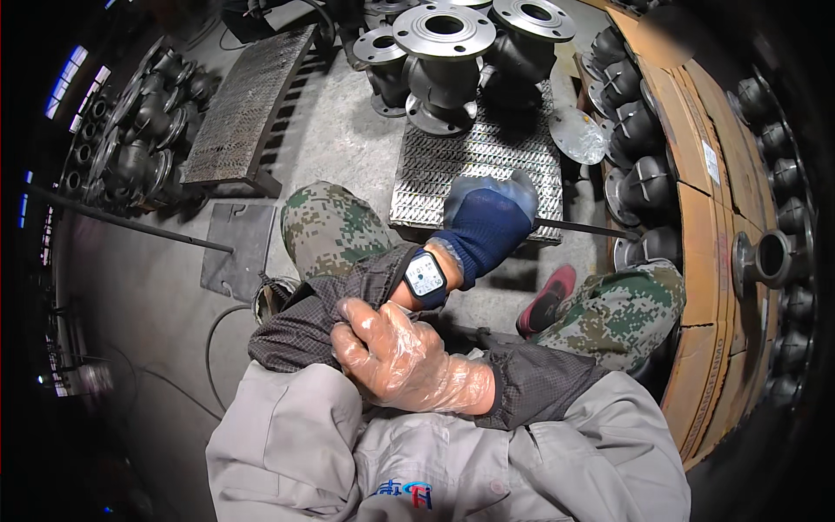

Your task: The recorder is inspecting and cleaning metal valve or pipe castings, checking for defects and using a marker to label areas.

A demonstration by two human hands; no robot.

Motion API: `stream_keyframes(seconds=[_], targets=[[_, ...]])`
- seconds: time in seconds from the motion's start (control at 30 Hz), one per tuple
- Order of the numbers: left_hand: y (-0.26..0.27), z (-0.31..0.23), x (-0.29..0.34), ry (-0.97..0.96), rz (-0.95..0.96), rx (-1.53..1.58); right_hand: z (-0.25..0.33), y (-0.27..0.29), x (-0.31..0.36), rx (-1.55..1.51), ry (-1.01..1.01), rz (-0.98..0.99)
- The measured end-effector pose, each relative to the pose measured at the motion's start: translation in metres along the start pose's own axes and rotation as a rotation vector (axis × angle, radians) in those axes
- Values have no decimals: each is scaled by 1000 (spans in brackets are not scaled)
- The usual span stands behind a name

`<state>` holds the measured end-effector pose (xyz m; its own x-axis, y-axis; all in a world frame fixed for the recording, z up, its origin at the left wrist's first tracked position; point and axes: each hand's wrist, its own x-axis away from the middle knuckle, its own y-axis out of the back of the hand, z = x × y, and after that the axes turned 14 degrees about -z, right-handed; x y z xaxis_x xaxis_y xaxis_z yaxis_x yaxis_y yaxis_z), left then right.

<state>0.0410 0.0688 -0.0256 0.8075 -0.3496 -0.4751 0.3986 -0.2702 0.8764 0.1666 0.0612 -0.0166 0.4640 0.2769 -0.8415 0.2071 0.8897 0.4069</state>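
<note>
My left hand [491, 209] wears a dark blue knit glove with a greyish, blurred front part. It is curled up over the near edge of a patterned metal bench [487, 165], and whatever its fingers may hold is hidden. A smartwatch [425, 276] sits on the bare strip of my left wrist, between the glove cuff and the dark checked sleeve [304, 317]. My right hand [400, 357], in a clear plastic glove, is closed on that left sleeve near the forearm. A thin dark rod [587, 229] runs rightward from behind the blue glove.
Flanged metal valve bodies [444, 65] stand on the bench's far end. Several more fill the right side beside cardboard [700, 217]. At left are a slatted metal stand [248, 104], piled castings [143, 130], another rod [130, 217], a floor plate [239, 252] and a cable [210, 348].
</note>
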Motion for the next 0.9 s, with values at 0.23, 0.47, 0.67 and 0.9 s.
stream_keyframes(seconds=[0.23, 0.47, 0.67, 0.9], targets=[[-14, 6, 3, 30, 142, -9, -8, 17, -31, -353, -263, 40], [-35, 53, 23, 592, -99, 839, -107, 96, -13, -367, -868, -156], [-29, 68, 33, 960, -156, 1273, -164, 122, 68, 127, -1522, -122], [-42, 62, 45, 983, -197, 1441, -174, 114, 92, -379, -1880, -144]])
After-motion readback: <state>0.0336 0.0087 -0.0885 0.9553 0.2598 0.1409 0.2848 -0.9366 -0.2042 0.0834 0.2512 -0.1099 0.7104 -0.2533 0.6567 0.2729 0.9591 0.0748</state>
